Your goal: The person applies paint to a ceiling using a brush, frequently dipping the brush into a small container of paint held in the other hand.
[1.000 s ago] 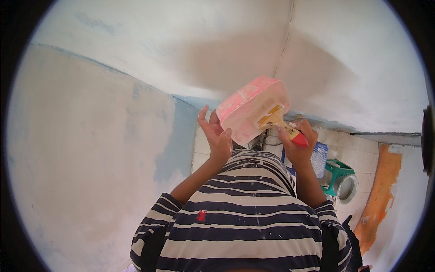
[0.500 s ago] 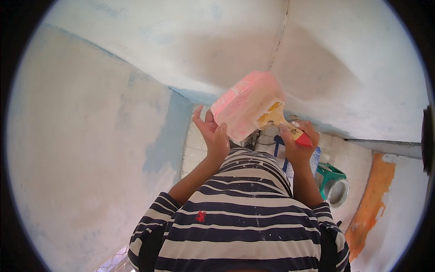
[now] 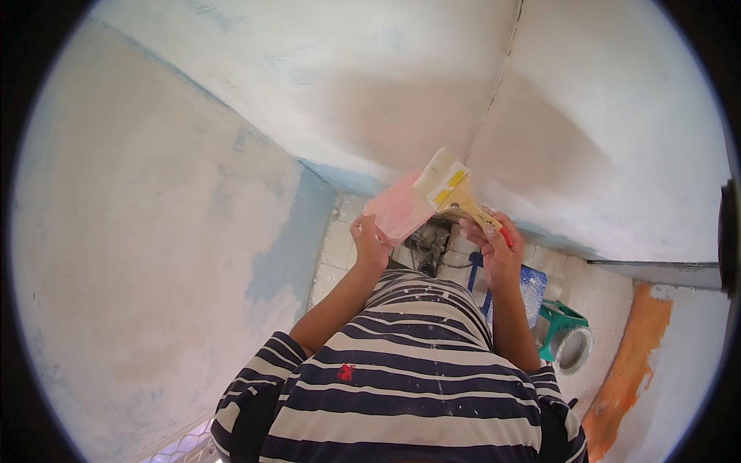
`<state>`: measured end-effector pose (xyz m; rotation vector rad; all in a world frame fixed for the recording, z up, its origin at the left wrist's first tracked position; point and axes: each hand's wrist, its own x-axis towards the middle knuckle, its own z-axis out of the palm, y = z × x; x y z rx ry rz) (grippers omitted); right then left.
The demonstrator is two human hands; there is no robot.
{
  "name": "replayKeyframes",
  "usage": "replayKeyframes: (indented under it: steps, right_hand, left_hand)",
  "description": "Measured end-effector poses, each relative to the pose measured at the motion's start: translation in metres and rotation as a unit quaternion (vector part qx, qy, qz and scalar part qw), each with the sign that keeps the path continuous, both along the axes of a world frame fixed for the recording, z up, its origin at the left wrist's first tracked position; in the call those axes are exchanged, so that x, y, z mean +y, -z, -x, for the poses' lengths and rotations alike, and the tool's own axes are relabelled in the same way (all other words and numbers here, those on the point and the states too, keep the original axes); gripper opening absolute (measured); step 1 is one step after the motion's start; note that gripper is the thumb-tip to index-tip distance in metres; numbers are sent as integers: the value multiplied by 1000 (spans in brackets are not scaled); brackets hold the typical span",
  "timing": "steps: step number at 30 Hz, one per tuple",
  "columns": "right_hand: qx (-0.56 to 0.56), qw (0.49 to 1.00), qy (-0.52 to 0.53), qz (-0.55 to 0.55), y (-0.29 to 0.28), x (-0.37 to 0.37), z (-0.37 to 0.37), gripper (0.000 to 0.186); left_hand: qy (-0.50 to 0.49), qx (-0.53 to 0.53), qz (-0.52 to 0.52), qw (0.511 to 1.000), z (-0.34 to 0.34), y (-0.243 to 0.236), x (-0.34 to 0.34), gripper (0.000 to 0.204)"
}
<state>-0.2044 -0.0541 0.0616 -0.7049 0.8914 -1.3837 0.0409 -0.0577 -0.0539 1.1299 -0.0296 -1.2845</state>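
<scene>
My left hand (image 3: 370, 241) grips the near left edge of a shallow pink plastic container (image 3: 396, 212), with the thumb at its rim. Pale residue coats the container. My right hand (image 3: 498, 248) is closed around the handle of a wide flat paintbrush (image 3: 461, 202). The brush has a wooden handle with a red end and whitish bristles pointing up and to the left. Its bristle end overlaps the container's right side; whether they touch I cannot tell. White smears mark my right fingers.
Pale walls with blue patches meet ahead and at the left (image 3: 287, 224). On the tiled floor at the right stand a green stool (image 3: 562, 318), a round whitish bucket (image 3: 575, 350) and a blue patterned thing (image 3: 532, 292). An orange strip (image 3: 637, 347) colours the right wall.
The container has come down and looks smaller, and my left fingers have closed on its edge. The brush has turned more upright, with my right hand shifted slightly left.
</scene>
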Motion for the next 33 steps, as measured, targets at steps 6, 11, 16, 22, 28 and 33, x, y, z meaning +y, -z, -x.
replayKeyframes:
  steps: [6, 11, 16, 22, 28, 33]
  right_hand:
    - [-85, 989, -100, -74, 29, -13, -15, 14]
    - [-70, 985, -107, -118, 56, -18, -52, 11]
    - [183, 966, -170, -63, 44, -22, -93, 16]
    - [178, 914, -314, -185, 25, -47, -122, 20]
    - [126, 941, -222, -224, 51, -54, -154, 20]
    - [210, 968, -55, -123, 67, -77, -177, 16]
  left_hand:
    - [-12, -19, -5, 1000, -16, -16, -9, 65]
    - [-13, -55, 1, 998, -62, -9, -16, 67]
    - [-54, -38, 19, 998, -99, -26, -32, 65]
    - [-42, -64, 23, 997, -138, -27, -56, 60]
    - [29, -85, 15, 996, -165, -24, -70, 63]
    - [-14, -79, -19, 997, -191, -19, -73, 64]
